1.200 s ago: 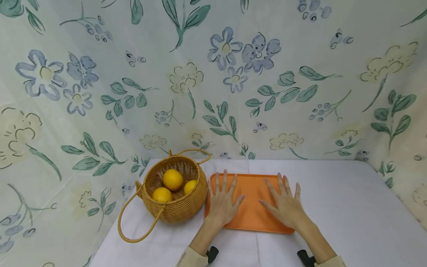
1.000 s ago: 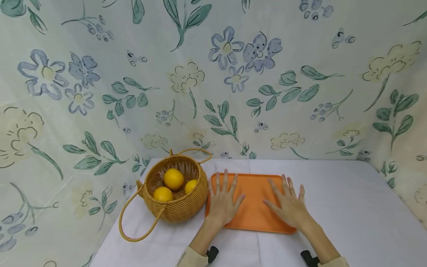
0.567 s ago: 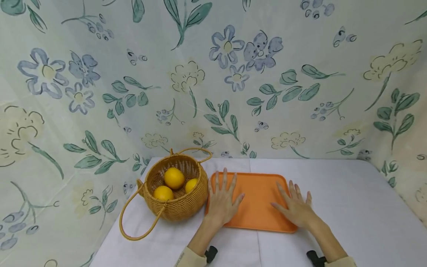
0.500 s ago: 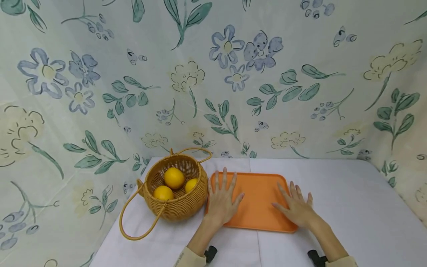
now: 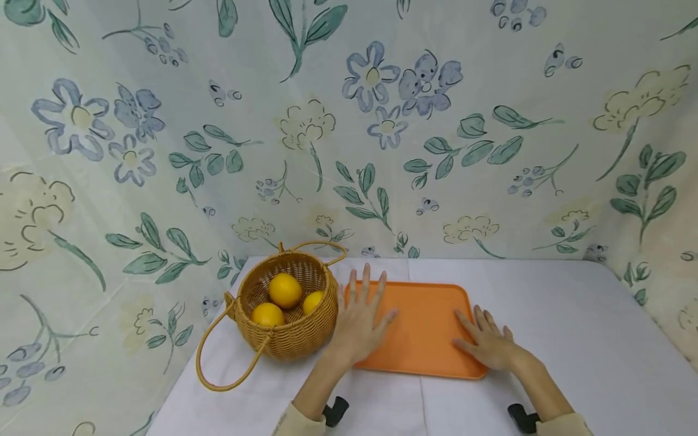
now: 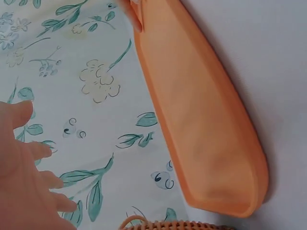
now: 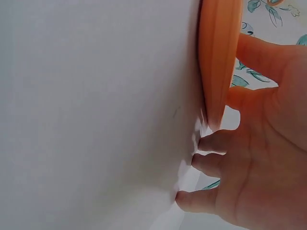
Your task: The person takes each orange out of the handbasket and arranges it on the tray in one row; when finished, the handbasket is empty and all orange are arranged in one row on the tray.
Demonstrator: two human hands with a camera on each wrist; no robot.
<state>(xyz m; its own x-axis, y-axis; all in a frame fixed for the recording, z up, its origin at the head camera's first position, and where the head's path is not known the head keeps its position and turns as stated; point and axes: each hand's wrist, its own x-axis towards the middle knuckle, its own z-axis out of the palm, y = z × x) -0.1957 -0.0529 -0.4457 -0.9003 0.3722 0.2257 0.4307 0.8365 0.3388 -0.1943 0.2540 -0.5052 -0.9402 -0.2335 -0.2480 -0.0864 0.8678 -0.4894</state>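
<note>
An orange rectangular tray point(image 5: 420, 327) lies on the white cloth. My left hand point(image 5: 357, 327) is above its left end with fingers spread. In the left wrist view that hand point(image 6: 29, 177) is apart from the tray point(image 6: 206, 124) and holds nothing. At the tray's right edge is my right hand point(image 5: 491, 345), its fingers extended. Seen from the right wrist, the thumb and index finger of the hand point(image 7: 268, 139) are at the tray point(image 7: 218, 57), while the other fingertips touch the cloth.
Left of the tray stands a wicker basket point(image 5: 297, 342) with looped handles. Round yellow-orange fruits lie inside, one of them an upper fruit point(image 5: 285, 290). A floral curtain point(image 5: 349, 151) hangs behind the white-covered table point(image 5: 572, 321).
My right hand has slid right, from over the tray to its right edge. The left hand has lifted slightly and shifted a little left. Tray and basket stay about where they were.
</note>
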